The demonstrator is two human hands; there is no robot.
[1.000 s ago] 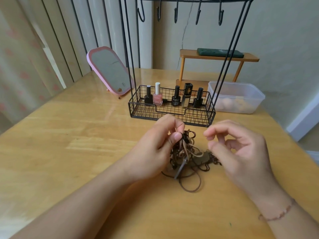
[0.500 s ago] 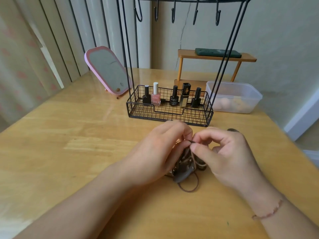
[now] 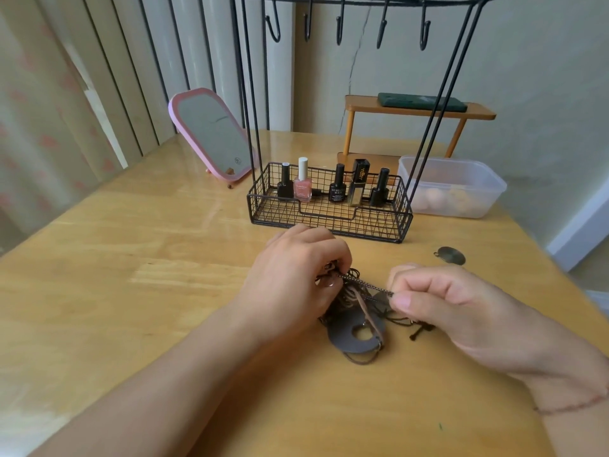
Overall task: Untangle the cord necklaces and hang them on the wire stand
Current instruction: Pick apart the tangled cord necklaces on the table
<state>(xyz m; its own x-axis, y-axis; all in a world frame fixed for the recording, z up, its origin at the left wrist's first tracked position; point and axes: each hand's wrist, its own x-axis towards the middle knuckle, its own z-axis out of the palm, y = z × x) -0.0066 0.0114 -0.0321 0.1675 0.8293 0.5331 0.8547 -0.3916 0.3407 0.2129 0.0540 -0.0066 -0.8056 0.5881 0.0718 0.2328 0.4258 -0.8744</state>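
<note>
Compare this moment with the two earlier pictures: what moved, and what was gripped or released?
The right hand moved in, pinched a cord at the left hand, then drew rightward, stretching it taut. A flat round pendant now shows behind it. The left hand keeps pinching the tangle; the hooks remain bare.

The bench (image 3: 131,258) lies open to the left of the tangle (image 3: 356,311) and in front of it. Just behind stands the stand (image 3: 329,212) — its basket wall and slanted legs block the way back, with bottles (image 3: 337,188) inside. To the right lies a disc (image 3: 449,255), with a tub (image 3: 451,189) behind it.
</note>
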